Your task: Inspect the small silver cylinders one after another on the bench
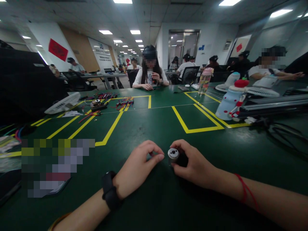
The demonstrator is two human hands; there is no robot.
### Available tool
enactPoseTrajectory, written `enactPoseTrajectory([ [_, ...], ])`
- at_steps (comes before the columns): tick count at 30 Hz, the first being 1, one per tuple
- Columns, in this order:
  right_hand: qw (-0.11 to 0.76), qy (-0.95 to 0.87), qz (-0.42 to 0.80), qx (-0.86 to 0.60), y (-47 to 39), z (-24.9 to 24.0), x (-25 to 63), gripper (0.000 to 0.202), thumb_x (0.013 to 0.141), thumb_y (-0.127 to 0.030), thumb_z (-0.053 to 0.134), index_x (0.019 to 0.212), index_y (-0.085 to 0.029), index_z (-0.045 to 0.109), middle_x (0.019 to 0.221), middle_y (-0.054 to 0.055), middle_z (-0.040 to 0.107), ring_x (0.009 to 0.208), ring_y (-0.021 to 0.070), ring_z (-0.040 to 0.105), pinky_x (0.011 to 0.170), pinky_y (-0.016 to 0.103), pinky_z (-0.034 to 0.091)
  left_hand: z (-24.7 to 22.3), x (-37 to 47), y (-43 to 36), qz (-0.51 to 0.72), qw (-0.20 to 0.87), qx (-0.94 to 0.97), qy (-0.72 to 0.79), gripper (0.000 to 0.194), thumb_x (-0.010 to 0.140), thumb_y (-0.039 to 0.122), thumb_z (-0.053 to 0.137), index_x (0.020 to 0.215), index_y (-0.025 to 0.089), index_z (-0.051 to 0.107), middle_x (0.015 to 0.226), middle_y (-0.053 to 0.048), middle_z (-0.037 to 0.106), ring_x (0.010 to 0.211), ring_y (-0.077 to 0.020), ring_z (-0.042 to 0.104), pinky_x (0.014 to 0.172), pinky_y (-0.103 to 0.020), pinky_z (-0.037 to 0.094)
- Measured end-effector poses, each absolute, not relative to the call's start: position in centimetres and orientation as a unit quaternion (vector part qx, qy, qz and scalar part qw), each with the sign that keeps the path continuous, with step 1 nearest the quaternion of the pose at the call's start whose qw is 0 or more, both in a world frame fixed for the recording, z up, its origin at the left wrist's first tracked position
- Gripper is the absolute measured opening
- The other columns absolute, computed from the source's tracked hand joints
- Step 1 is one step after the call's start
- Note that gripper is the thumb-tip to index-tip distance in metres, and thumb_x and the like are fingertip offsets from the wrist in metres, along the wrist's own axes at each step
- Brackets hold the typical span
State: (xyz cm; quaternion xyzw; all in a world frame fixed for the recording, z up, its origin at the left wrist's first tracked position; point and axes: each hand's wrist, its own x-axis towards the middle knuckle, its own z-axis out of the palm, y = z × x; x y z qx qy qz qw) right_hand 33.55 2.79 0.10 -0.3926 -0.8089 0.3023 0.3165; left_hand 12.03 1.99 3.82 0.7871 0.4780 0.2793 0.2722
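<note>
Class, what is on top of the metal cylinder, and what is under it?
The cylinder, held in the right hand, has a pale round top with dark holes. What is directly under it cannot be seen: its own body covers that spot.

Dim rm, ceiling lights (229, 3) overhead, soft bkgd blur, wide-angle edge distortion

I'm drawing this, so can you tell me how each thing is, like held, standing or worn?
Small silver metal cylinder: upright, gripped by the right hand.
Left hand: thumb and fingertip close together; anything pinched is too small to tell.
Black wristwatch: strapped on.
Thin red cord bracelet: worn.
Clear pink-topped bottle: standing.
Light-blue red-topped bottle: standing.
Thin multicoloured wires: loosely heaped.
</note>
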Motion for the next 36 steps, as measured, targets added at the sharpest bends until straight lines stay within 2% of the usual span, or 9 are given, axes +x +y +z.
enactPoseTrajectory([
  [7,0.336,-0.797,0.305,-0.398,2.9,0.4,33.6,0.037,0.075,-0.025,0.061,0.109,-0.021,0.048,0.099,0.002,0.060,0.087,0.0118,0.058,0.077,0.027,0.050,2.2,12.4,1.7,0.246,0.281,0.797,0.475,0.012,0.084,0.028,0.063,0.094,0.026,0.070,0.099,-0.002,0.067,0.093,-0.0207,0.060,0.084,-0.036,0.047],
  [13,0.376,-0.711,0.213,-0.555,3.8,2.1,42.6,0.053,0.075,-0.044,0.065,0.119,-0.019,0.048,0.110,0.010,0.060,0.092,0.0187,0.062,0.079,0.032,0.053,3.0,4.3,0.7,0.314,0.311,0.670,0.596,0.025,0.088,0.045,0.054,0.103,0.028,0.066,0.095,0.000,0.068,0.087,-0.0203,0.062,0.077,-0.031,0.049],
  [17,0.282,-0.622,0.050,-0.729,4.2,2.1,53.0,0.060,0.075,-0.054,0.061,0.125,-0.022,0.052,0.106,0.012,0.061,0.079,0.0202,0.061,0.065,0.033,0.050,0.4,-1.8,0.6,0.404,0.367,0.552,0.630,0.028,0.085,0.047,0.059,0.102,0.026,0.065,0.090,0.000,0.066,0.079,-0.0176,0.061,0.071,-0.027,0.050],
  [20,0.223,-0.569,0.013,-0.791,4.1,1.4,58.4,0.060,0.075,-0.058,0.057,0.124,-0.024,0.053,0.103,0.013,0.062,0.074,0.0223,0.061,0.060,0.035,0.048,-0.9,-3.2,0.8,0.421,0.402,0.512,0.631,0.030,0.083,0.046,0.063,0.104,0.025,0.064,0.090,-0.001,0.066,0.078,-0.0167,0.062,0.069,-0.026,0.050],
  [24,0.214,-0.592,-0.170,-0.758,3.9,1.2,57.9,0.073,0.072,-0.064,0.057,0.128,-0.018,0.048,0.118,0.020,0.055,0.107,0.0379,0.054,0.080,0.050,0.046,-0.5,-2.2,0.9,0.411,0.374,0.522,0.647,0.032,0.081,0.048,0.064,0.101,0.024,0.066,0.088,-0.002,0.067,0.077,-0.0167,0.062,0.068,-0.025,0.049],
  [26,0.220,-0.656,-0.226,-0.685,3.8,1.6,53.9,0.072,0.074,-0.063,0.057,0.128,-0.017,0.048,0.124,0.019,0.052,0.117,0.0384,0.046,0.093,0.055,0.039,0.1,-1.6,0.8,0.395,0.351,0.537,0.658,0.033,0.080,0.050,0.062,0.100,0.023,0.067,0.085,-0.001,0.067,0.075,-0.0169,0.062,0.067,-0.025,0.049],
  [29,0.198,-0.822,-0.033,-0.533,3.3,2.1,45.1,0.047,0.084,-0.054,0.053,0.120,-0.024,0.057,0.121,0.009,0.056,0.111,0.0235,0.052,0.095,0.043,0.041,0.5,-1.2,0.9,0.365,0.321,0.557,0.674,0.036,0.080,0.053,0.060,0.100,0.023,0.067,0.083,-0.001,0.067,0.075,-0.0181,0.061,0.067,-0.027,0.049],
  [31,0.170,-0.867,0.094,-0.460,3.0,2.2,39.3,0.043,0.085,-0.052,0.054,0.120,-0.027,0.059,0.120,0.005,0.056,0.108,0.0185,0.053,0.092,0.037,0.043,0.4,-1.3,0.9,0.338,0.301,0.572,0.684,0.039,0.080,0.055,0.058,0.101,0.023,0.066,0.085,-0.001,0.067,0.076,-0.0190,0.061,0.069,-0.028,0.049],
  [36,0.141,-0.895,0.168,-0.389,3.0,2.1,33.0,0.021,0.087,-0.044,0.054,0.094,-0.030,0.068,0.100,-0.001,0.062,0.092,0.0135,0.054,0.082,0.033,0.040,-0.1,-1.7,0.7,0.287,0.269,0.604,0.693,0.042,0.084,0.058,0.052,0.106,0.024,0.063,0.087,-0.001,0.067,0.082,-0.0206,0.063,0.074,-0.032,0.048],
])
